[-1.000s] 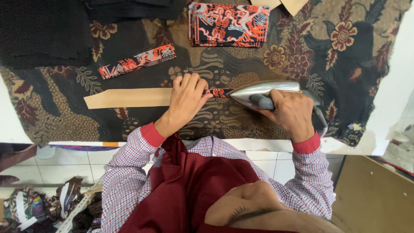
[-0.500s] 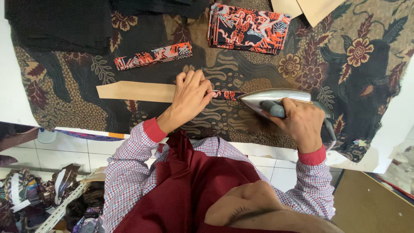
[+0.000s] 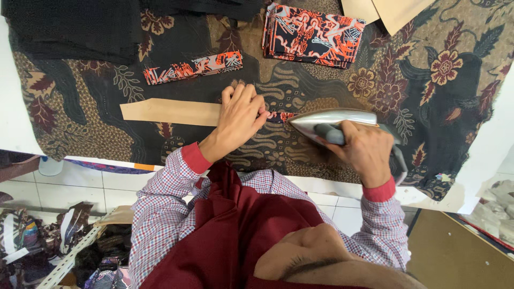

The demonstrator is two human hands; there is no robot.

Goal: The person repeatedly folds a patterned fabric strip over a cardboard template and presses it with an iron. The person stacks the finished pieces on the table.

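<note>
Left hand: the left hand [image 3: 242,115] lies palm down on the right end of the tan card strip [image 3: 170,112], its fingers [image 3: 251,99] close together and pressing flat, clamped on nothing.
Right hand: the right hand [image 3: 365,151] is wrapped around the dark handle of the iron [image 3: 327,121], fingers closed tight on it.
Iron: silver, its pointed nose aimed left at the left hand's fingertips, resting on the patterned cloth.
Fabric under work: a narrow strip of orange-and-dark printed fabric [image 3: 279,116] shows in the small gap between the fingertips and the iron's nose, running on from the card strip's line.
Card strip: long, tan, lying flat and level, reaching left from under the left hand.
Work surface: a brown and black floral batik cloth [image 3: 439,96] covers the white counter [image 3: 13,123].
Nearby: a folded strip of the same orange print [image 3: 193,67] lies above the card strip, apart from it; a folded stack of that print [image 3: 313,36] sits farther up and right; black fabric [image 3: 69,27] lies at the top left; tan card sheets [image 3: 393,12] lie at the top edge.
</note>
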